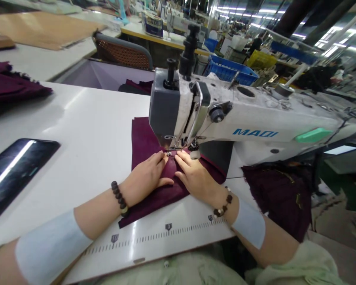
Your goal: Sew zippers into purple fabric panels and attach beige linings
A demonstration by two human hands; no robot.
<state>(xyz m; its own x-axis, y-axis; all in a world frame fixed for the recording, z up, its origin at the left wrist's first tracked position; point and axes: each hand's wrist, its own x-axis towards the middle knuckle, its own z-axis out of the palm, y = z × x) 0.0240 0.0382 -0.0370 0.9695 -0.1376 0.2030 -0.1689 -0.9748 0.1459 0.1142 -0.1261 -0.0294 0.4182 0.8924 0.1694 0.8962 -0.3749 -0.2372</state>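
A maroon fabric piece (146, 136) lies flat under the presser foot (169, 153) of a white and grey sewing machine (222, 118). My left hand (150, 172) presses on the cloth just left of the foot, fingers stretched out and thumb pointing right. On the right side, my right hand (197, 174) rests flat on the same cloth, its fingertips close to the foot. Both hands lie on top of the fabric without gripping it. The needle's point is too small to make out behind the fingers and foot.
A dark phone (20, 170) lies at the left on the white table (86, 130). Stacked maroon cloth (14, 85) sits at the far left, and more maroon pieces (280, 198) hang at the right. A ruler scale (169, 232) runs along the front edge. Behind stands a blue crate (233, 70).
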